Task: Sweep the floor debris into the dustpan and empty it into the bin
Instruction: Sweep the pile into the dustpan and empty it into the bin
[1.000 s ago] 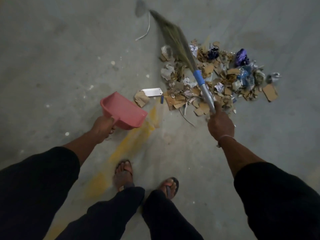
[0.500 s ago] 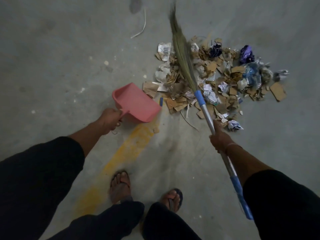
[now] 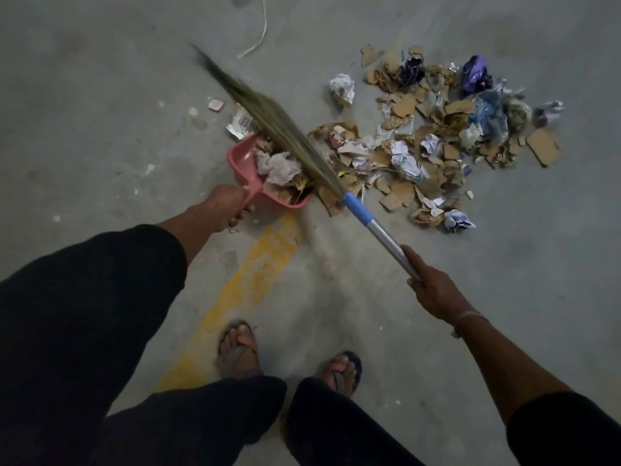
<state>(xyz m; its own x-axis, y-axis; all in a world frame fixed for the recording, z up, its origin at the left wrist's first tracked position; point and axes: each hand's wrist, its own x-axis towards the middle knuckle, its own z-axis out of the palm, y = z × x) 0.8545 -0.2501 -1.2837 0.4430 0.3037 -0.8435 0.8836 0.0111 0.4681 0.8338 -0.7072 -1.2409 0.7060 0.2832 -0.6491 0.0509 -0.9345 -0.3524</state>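
Note:
A pink dustpan (image 3: 240, 156) lies on the grey concrete floor, with crumpled paper and cardboard scraps inside it. My left hand (image 3: 226, 208) grips its handle. My right hand (image 3: 433, 287) grips the metal shaft of a grass broom (image 3: 279, 126). The broom has a blue collar, and its bristles lie across the pan's mouth, pointing up and left. To the right of the pan spreads a debris pile (image 3: 437, 136) of cardboard bits, paper wads and plastic wrappers.
A barcode label (image 3: 240, 124) and a small scrap (image 3: 216, 104) lie just beyond the pan. A white strip (image 3: 258, 35) lies farther off. A worn yellow line (image 3: 248, 280) runs across the floor towards my sandalled feet (image 3: 238, 351). No bin is in view.
The broom swung left from the pile and across the dustpan, pushing paper and cardboard into the empty pan. The pan moved closer to the pile.

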